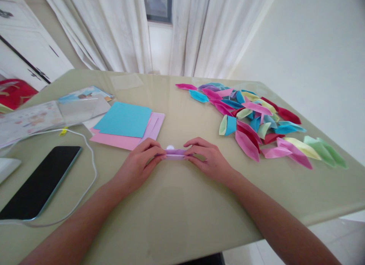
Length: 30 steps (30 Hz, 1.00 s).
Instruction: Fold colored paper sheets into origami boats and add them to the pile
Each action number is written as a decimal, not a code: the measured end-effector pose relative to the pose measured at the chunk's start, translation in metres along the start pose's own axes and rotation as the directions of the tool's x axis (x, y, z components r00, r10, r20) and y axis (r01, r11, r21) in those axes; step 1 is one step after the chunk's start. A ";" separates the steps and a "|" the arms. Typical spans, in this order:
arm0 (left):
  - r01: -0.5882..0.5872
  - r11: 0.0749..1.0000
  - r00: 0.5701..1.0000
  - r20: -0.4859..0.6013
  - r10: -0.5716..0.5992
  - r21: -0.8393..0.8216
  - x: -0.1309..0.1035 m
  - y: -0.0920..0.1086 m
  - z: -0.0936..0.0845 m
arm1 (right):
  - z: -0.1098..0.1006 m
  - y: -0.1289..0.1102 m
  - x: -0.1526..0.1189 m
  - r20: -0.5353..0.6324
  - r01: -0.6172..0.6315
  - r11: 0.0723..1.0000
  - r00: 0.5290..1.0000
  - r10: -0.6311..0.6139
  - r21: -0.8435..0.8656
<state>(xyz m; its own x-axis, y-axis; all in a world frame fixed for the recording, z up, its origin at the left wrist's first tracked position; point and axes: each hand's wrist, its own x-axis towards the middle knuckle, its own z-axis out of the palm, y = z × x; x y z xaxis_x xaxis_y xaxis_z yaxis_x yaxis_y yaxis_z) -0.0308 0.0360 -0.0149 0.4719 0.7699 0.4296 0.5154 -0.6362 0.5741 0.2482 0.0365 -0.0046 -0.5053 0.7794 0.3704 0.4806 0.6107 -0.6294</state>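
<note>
A small folded purple paper is held between my two hands over the middle of the table. My left hand pinches its left end between thumb and fingers. At the right end, my right hand has its fingers and thumb closed on the paper. Just beyond the hands lies a stack of coloured sheets, with a blue sheet on top and pink and purple ones under it. Many folded paper pieces in pink, blue, red, yellow and green are spread on the right.
A black phone lies at the left, with a white cable curving around it. Printed booklets sit behind it. The table's near edge is below my forearms; white curtains hang beyond.
</note>
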 end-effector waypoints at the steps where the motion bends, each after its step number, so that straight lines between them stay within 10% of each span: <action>1: 0.001 1.000 1.000 -0.005 -0.001 -0.010 0.000 0.000 0.000 | 0.000 0.000 0.000 -0.013 -0.004 1.000 1.000 0.004 0.018; 30: 0.406 0.773 0.913 0.182 -0.365 -0.487 0.011 0.004 -0.028 | -0.013 -0.008 0.005 -0.029 -0.262 0.880 0.954 0.297 0.395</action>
<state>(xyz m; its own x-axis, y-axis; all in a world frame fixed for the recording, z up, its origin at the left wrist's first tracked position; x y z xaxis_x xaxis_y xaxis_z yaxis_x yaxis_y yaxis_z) -0.0434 0.0433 0.0123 0.3732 0.9261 0.0558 0.2418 -0.1552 0.9578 0.2512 0.0369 0.0110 -0.3189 0.9294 0.1860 0.2722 0.2778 -0.9213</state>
